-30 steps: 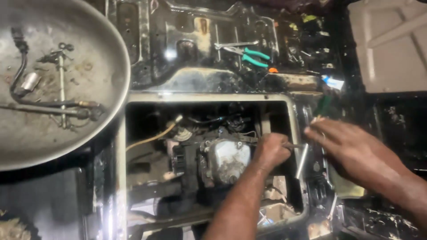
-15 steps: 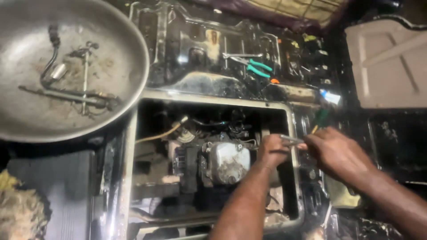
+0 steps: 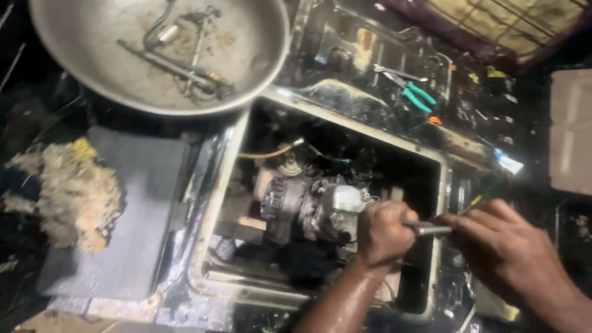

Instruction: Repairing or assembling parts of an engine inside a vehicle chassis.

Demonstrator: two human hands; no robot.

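My left hand (image 3: 385,231) is fisted around one end of a thin metal rod tool (image 3: 431,230), low in a rectangular floor opening (image 3: 213,203). It sits right beside a silvery engine part (image 3: 339,206). My right hand (image 3: 502,246) pinches the rod's other end at the opening's right edge. A slim yellow-tipped tool (image 3: 475,202) pokes out above my right hand's fingers. What the rod's tip touches is hidden behind my left fist.
A large metal bowl (image 3: 92,61) at top left holds pipes and bolts. Green-handled pliers (image 3: 413,92) lie on the greasy panel beyond the opening. A wad of cotton waste (image 3: 74,191) and a grey mat (image 3: 139,203) lie at left. A pale panel (image 3: 570,129) stands at right.
My right hand has moved in toward my left and taken the rod's end. The left fist stays by the engine part. The view has shifted, showing the waste wad.
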